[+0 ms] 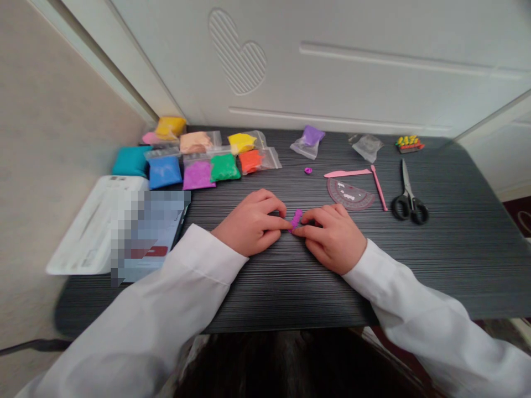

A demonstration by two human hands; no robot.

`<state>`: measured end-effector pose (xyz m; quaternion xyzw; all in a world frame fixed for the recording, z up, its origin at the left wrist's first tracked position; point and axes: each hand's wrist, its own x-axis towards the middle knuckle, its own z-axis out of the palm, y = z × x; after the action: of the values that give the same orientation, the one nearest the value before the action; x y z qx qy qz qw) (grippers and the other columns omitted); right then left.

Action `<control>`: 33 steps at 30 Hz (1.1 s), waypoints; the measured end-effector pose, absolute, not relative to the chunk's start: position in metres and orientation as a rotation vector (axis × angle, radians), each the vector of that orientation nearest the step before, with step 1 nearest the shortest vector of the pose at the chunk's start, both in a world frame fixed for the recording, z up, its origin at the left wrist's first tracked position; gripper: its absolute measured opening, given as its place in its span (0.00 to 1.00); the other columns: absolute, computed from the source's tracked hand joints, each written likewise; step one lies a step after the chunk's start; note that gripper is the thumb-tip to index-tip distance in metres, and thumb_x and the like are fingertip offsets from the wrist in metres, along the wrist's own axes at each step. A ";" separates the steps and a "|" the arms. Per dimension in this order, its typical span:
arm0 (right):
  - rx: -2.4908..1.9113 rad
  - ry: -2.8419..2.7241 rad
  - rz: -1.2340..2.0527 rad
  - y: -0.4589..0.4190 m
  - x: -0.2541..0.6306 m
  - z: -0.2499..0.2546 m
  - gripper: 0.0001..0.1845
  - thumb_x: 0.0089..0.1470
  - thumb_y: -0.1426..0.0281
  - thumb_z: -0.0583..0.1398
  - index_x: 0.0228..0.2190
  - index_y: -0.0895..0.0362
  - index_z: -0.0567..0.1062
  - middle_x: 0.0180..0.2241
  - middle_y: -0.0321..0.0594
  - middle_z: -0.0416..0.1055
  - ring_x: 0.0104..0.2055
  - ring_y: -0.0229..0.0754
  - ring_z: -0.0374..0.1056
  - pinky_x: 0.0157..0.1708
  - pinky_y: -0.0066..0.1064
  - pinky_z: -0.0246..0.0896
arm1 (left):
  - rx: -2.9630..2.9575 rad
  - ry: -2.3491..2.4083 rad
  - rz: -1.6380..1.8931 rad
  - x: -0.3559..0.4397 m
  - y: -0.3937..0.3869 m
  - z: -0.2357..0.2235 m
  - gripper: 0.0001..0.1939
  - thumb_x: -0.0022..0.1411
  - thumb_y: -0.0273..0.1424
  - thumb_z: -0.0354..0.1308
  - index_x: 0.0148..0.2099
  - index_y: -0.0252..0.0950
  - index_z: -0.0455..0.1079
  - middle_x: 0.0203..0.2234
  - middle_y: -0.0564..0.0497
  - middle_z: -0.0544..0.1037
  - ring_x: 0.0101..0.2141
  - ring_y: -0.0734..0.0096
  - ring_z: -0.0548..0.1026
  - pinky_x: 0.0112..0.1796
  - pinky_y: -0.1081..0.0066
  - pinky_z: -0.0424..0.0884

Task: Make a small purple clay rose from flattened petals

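A short, bumpy strip of purple modelling clay [296, 218] lies on the dark table between my two hands. My left hand [259, 221] is at its left side, fingers bent, with the index fingertip touching the lower end. From the other side, my right hand [329, 235] has curled fingers, and its index fingertip meets the same lower end. Both hands are closed at the clay; how firmly they pinch it is hard to see. Just beyond them sits a small coiled purple clay piece [308, 171].
Several bags of coloured clay [199, 172] line the back left. Near the left edge are a white tray [89, 232] and a tablet [155, 237]. Pink tools [347, 173], a protractor [350, 194], scissors [409, 199] and a small clay model with yellow tops [409, 144] lie rightward.
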<state>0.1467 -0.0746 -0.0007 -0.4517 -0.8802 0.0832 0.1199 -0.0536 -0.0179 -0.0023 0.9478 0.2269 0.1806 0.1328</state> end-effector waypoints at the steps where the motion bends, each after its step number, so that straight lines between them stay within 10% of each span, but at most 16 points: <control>1: -1.320 -2.573 0.244 -0.075 0.146 -0.001 0.14 0.50 0.71 0.50 0.37 0.49 0.70 0.38 0.38 0.65 0.38 0.41 0.56 0.38 0.38 0.45 | 2.754 0.658 0.505 -0.054 -0.018 -0.003 0.12 0.53 0.27 0.49 0.36 0.42 0.72 0.34 0.50 0.70 0.38 0.67 0.61 0.42 0.64 0.60; 33: -1.343 -2.531 0.236 -0.075 0.147 -0.002 0.15 0.49 0.72 0.51 0.39 0.50 0.70 0.38 0.38 0.65 0.39 0.42 0.57 0.38 0.38 0.46 | 2.787 0.718 0.573 -0.054 -0.020 -0.001 0.11 0.52 0.26 0.49 0.35 0.38 0.72 0.34 0.49 0.69 0.38 0.67 0.62 0.41 0.64 0.60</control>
<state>0.1470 -0.0748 -0.0019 -0.4629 -0.8725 0.0815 0.1331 -0.0539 -0.0205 -0.0008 0.9446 0.2433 0.1944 0.1035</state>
